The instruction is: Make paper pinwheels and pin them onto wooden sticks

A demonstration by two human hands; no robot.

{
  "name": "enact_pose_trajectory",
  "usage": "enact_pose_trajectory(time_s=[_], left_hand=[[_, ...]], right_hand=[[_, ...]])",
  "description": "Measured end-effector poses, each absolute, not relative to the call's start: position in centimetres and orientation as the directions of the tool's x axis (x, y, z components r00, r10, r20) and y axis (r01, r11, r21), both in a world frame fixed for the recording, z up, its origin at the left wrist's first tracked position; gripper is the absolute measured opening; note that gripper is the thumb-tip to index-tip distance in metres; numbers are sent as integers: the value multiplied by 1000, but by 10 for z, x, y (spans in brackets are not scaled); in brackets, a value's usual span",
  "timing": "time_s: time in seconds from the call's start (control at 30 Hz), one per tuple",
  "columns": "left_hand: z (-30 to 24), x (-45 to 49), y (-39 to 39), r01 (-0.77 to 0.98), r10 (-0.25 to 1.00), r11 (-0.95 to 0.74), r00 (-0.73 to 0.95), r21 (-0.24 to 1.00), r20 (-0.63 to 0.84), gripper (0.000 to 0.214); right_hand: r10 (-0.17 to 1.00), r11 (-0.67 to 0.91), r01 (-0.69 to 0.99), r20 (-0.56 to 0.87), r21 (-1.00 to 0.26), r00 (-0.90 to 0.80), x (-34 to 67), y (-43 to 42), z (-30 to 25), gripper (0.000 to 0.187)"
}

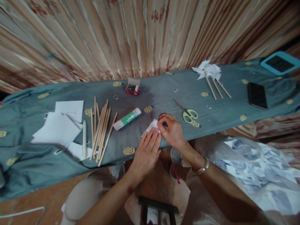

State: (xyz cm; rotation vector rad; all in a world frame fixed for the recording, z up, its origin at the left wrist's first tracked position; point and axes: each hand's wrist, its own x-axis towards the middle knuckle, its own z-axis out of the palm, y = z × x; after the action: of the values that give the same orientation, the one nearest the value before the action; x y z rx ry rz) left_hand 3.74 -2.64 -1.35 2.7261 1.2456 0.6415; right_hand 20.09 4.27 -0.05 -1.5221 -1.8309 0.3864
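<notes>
Had a small folded paper (150, 126) lying on the table (161, 93), close to the near edge. Pressed it down with the left hand (147, 153), laid flat across it with fingers straight, clasping nothing. Pinched it at the right corner between thumb and forefinger of the right hand (173, 129), with a bracelet (206, 163) on that wrist. Had the glue stick (127, 118) slanted just to the left of the paper, and the scissors (186, 111) to the right, pointed toward the back. Saw a small red box (131, 92) with a raised lid and metal bits inside, beyond the glue stick. Had wooden sticks (99, 129) loosely bunched farther left, then a white rod (84, 139), then overlapping sheets (59, 126). Saw pinwheels (207, 69) piled at the back right, then a phone (257, 95) and a blue-framed device (280, 62) farther right. Faced a curtain (140, 37) behind the table. Had paper scraps (257, 168) heaped below, at the right.
</notes>
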Motion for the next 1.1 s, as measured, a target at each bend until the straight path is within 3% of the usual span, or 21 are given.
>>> enact_pose_trajectory(time_s=[0.93,1.1], left_hand=[[-12,38,-26,729,763,-646,601,228,239,57],[-10,38,-26,722,761,-648,604,243,236,54]], right_hand=[[917,315,794,383,-520,-113,201,40,-3,11],[921,313,829,361,-464,-145,202,28,-6,29]])
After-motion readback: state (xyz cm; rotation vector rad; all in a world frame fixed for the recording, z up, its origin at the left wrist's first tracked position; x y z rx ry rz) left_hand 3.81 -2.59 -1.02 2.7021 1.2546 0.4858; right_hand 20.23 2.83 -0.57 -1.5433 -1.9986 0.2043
